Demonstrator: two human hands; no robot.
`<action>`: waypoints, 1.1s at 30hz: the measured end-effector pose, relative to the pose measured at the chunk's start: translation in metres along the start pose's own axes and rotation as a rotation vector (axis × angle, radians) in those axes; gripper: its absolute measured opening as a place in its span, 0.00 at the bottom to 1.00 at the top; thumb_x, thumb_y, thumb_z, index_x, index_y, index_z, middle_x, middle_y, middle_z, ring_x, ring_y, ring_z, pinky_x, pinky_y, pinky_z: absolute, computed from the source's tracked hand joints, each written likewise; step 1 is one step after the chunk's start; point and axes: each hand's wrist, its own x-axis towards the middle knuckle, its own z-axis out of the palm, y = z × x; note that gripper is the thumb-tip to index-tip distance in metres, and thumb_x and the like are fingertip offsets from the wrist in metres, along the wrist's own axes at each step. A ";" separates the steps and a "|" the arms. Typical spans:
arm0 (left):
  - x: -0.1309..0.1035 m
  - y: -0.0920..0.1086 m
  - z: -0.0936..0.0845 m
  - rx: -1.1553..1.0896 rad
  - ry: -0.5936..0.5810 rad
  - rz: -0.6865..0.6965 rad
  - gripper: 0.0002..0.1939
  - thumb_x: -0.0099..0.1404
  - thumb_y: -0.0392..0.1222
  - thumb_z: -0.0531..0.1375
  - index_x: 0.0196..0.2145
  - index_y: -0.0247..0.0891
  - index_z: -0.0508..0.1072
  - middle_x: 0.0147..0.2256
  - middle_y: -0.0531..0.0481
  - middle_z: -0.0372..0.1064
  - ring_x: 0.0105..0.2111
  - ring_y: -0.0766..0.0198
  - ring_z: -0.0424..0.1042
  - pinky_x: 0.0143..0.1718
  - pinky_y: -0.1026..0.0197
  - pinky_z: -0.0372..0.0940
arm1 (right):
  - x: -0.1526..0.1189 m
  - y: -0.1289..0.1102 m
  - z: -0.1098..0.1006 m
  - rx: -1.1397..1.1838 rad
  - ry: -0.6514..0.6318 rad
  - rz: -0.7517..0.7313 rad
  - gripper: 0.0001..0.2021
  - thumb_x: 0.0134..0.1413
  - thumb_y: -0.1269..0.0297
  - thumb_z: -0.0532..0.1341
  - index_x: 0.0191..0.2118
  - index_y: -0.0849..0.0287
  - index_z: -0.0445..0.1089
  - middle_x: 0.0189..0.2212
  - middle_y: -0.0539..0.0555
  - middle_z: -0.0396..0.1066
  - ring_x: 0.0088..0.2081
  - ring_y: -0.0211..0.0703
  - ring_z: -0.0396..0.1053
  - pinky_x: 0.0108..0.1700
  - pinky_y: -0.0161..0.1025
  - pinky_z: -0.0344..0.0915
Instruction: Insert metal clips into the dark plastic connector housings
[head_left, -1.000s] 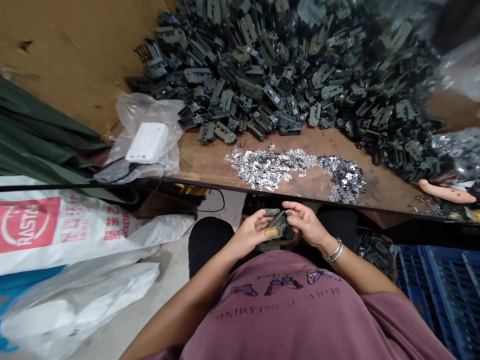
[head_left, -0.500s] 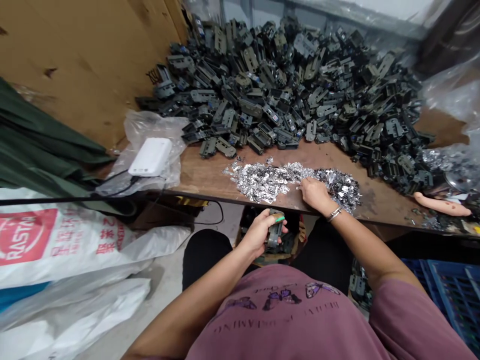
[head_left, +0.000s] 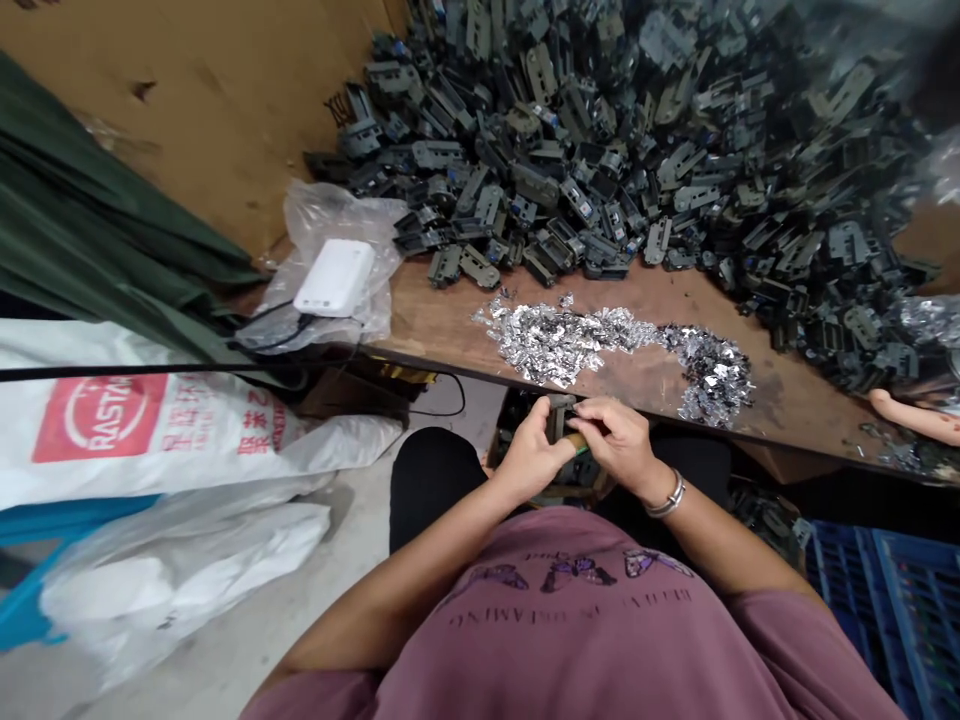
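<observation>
My left hand [head_left: 529, 456] is wrapped round a dark grey plastic part [head_left: 558, 416], held above my lap just in front of the table edge. A bit of yellow-green shows by the left thumb. My right hand [head_left: 621, 442] meets the part from the other side, fingertips pinched together at it. Whatever lies between those fingertips is too small and covered to name. Beyond the hands, small shiny metal pieces [head_left: 551, 345] are spread on the brown table [head_left: 442, 325], with a darker heap of them [head_left: 716, 375] to the right.
A big pile of similar dark plastic parts [head_left: 570, 190] covers the back of the table. At left a white box with cables [head_left: 335, 277] rests on clear plastic. White sacks [head_left: 180, 420] stand on the floor at left, a blue crate [head_left: 862, 590] at lower right.
My right hand has come back from the metal pieces on the table to the part in my left hand. The left hand keeps its hold. The view has shifted slightly.
</observation>
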 end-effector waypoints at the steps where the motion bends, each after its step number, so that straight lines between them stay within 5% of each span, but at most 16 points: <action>1: -0.002 0.000 -0.001 0.069 0.013 0.010 0.14 0.53 0.36 0.61 0.38 0.38 0.63 0.34 0.53 0.66 0.36 0.63 0.67 0.40 0.60 0.64 | 0.000 0.000 0.001 -0.002 0.002 -0.019 0.03 0.59 0.70 0.62 0.37 0.55 0.72 0.32 0.53 0.77 0.35 0.42 0.76 0.39 0.40 0.74; 9: -0.020 0.009 -0.003 0.552 0.111 0.064 0.15 0.52 0.33 0.61 0.32 0.42 0.57 0.29 0.54 0.58 0.32 0.59 0.66 0.37 0.56 0.61 | -0.021 -0.001 0.010 -0.054 -0.020 -0.091 0.09 0.61 0.72 0.59 0.43 0.55 0.74 0.39 0.57 0.78 0.41 0.46 0.77 0.44 0.44 0.77; 23: -0.016 0.008 -0.006 0.001 -0.011 -0.088 0.15 0.54 0.39 0.63 0.38 0.39 0.61 0.34 0.52 0.65 0.35 0.64 0.66 0.36 0.60 0.63 | -0.011 -0.020 -0.005 0.083 0.130 0.074 0.05 0.56 0.70 0.66 0.38 0.54 0.77 0.32 0.54 0.77 0.33 0.43 0.76 0.35 0.41 0.75; 33: -0.017 0.005 -0.006 0.209 -0.022 -0.066 0.15 0.54 0.41 0.62 0.34 0.39 0.58 0.31 0.55 0.59 0.32 0.65 0.61 0.33 0.61 0.59 | -0.012 -0.013 -0.002 0.082 0.038 0.017 0.07 0.58 0.71 0.64 0.40 0.55 0.77 0.33 0.54 0.78 0.34 0.42 0.76 0.37 0.40 0.76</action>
